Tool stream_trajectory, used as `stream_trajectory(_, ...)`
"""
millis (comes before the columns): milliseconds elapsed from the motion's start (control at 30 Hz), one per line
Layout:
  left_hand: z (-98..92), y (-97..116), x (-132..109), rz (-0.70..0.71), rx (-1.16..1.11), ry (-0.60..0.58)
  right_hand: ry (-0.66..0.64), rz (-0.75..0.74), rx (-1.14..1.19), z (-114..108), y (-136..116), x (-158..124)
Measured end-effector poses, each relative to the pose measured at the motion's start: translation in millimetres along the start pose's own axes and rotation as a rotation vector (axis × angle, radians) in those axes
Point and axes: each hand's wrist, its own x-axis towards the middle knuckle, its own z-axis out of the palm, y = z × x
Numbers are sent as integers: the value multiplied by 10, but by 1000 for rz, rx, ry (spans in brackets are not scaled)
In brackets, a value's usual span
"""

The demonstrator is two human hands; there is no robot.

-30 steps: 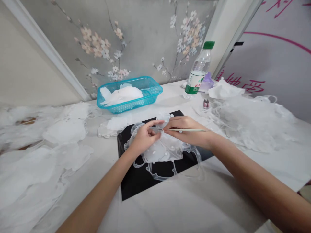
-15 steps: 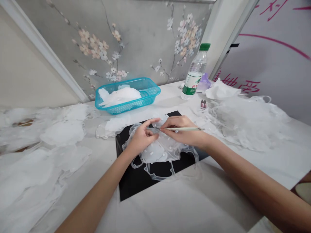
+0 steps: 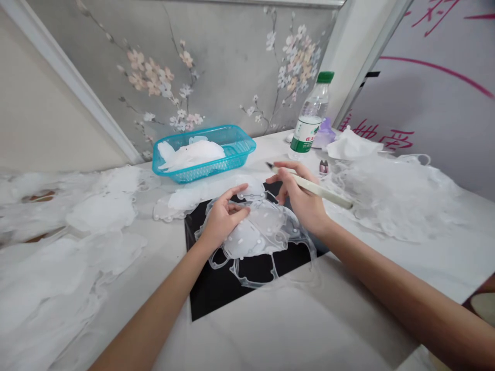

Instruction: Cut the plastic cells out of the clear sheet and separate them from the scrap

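A sheer white fabric piece dotted with small white beads lies on a black mat in the middle of the table. My left hand rests on its upper left part, thumb and forefinger pinched on the fabric. My right hand is raised just above the fabric's upper right edge. It grips a thin pale pen-like tool whose dark tip points up and left, away from the fabric.
A turquoise basket with white pieces stands behind the mat. A green-capped water bottle stands at the back right beside crumpled tissue. Heaps of sheer white fabric cover the table's left and right.
My right hand has lifted off the fabric and moved back and up, swinging the tool's tip away from the spot it touched. My left hand stays pinched on the fabric.
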Motion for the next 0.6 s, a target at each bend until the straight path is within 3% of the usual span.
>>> stream_trajectory(100,1,-13,5,36,5,31,73,108,-37,78,158,-47)
stream_trajectory(267,-2,-26,9,126,50,59,-98,104,-153,173,348,-129)
stream_trajectory(400,4,10,-15,122,34,83,-126,90,-296,188,388,-118)
stream_trajectory(600,45,3,-2,117,-8,230,-230,130,-433,177,338,-102)
